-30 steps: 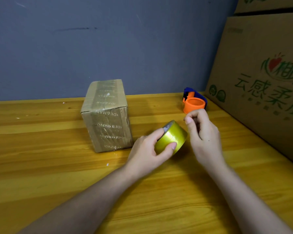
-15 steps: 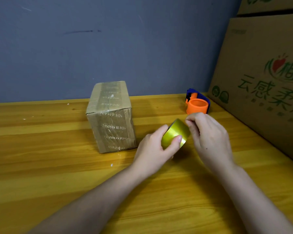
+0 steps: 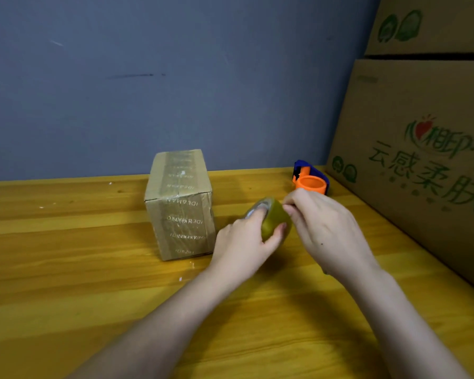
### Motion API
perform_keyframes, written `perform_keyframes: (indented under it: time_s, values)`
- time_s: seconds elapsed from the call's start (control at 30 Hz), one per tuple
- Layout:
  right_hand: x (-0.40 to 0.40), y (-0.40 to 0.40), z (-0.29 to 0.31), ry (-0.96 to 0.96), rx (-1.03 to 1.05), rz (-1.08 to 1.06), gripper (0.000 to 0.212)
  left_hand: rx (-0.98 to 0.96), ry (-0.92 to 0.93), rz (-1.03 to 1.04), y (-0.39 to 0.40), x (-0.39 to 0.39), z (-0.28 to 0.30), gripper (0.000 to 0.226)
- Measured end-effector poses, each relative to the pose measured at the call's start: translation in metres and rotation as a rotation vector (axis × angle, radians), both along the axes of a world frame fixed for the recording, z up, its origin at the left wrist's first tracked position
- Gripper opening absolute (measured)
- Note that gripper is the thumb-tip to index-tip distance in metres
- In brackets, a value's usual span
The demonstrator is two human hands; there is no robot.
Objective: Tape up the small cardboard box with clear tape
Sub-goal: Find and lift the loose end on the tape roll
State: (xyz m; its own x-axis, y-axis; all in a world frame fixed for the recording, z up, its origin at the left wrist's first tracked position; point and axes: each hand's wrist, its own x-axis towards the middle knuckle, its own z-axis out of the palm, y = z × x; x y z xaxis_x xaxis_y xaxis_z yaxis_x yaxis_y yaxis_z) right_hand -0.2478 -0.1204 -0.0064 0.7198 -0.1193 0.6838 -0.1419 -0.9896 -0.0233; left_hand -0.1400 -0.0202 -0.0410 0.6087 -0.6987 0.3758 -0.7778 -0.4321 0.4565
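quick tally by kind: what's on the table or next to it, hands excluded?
Cardboard boxes: 3 (small cardboard box, large printed carton, carton stacked on top of it)
Tape rolls: 1 (tape roll, in the left hand's grip; right hand at its edge)
Tape dispensers: 1 (orange and blue dispenser)
Total: 5

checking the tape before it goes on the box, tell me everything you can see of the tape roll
The tape roll is a glossy yellow-green ring of what looks like clear plastic tape, with a pale inner core showing at its upper left. It is held tilted above the wooden table, right of the small cardboard box. The left hand grips it, thumb on its outer face; the right hand pinches at its upper right edge. No peeled strip is visible.
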Motion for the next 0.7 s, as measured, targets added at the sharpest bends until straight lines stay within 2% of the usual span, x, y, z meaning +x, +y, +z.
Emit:
perform_keyframes:
  time_s: [0.07, 0.1, 0.2, 0.27, 0.3, 0.4, 0.47, 0.57, 0.7]
  values:
    - [-0.001, 0.005, 0.007, 0.001, -0.001, 0.027, 0.016, -0.139, 0.373, -0.091, -0.001, 0.009, 0.001, 0.030]
    - [-0.001, 0.008, 0.011, 0.014, -0.022, 0.036, 0.014, -0.208, 0.501, -0.135, -0.002, 0.013, 0.000, 0.026]
    - [-0.003, 0.015, 0.026, 0.074, -0.030, 0.031, 0.012, -0.287, 0.772, -0.242, 0.002, 0.013, 0.004, 0.022]
    - [-0.003, 0.013, 0.038, 0.133, 0.084, 0.024, 0.010, -0.304, 1.003, -0.318, 0.005, 0.007, 0.011, 0.025]
    - [-0.001, 0.010, 0.043, 0.154, 0.177, 0.036, 0.009, -0.305, 1.063, -0.335, 0.008, 0.003, 0.014, 0.027]
    - [0.010, -0.009, 0.054, 0.103, 0.486, 0.099, 0.012, -0.325, 1.100, -0.361, 0.016, -0.003, 0.020, 0.033]
    - [0.015, -0.021, 0.061, 0.102, 0.604, 0.131, 0.017, -0.344, 1.122, -0.395, 0.024, -0.007, 0.026, 0.036]
    - [0.017, -0.031, 0.069, 0.132, 0.600, 0.136, 0.017, -0.371, 1.112, -0.437, 0.036, -0.011, 0.033, 0.029]
    - [0.021, -0.036, 0.067, 0.124, 0.596, 0.139, 0.016, -0.390, 0.914, -0.481, 0.044, -0.016, 0.033, 0.009]
